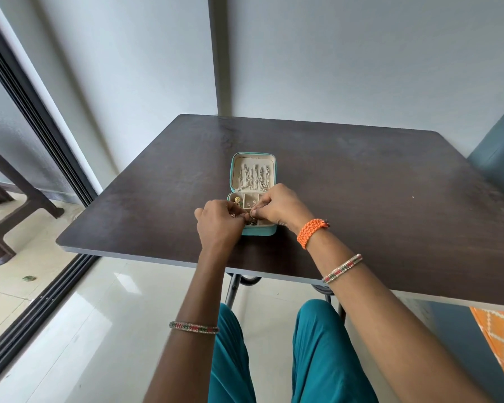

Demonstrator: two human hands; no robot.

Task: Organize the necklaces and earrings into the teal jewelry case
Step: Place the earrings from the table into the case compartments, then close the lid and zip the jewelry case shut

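Teal jewelry case [259,230] lying open on tabletop [361,199], necklaces [253,177] in lid. Your left hand [220,221] and right hand [277,206] are pinching small earring [252,221] over front compartment.

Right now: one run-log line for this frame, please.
case: teal jewelry case open on table | lid: chains hung | left hand, right hand: fingers pinching small piece over front compartments
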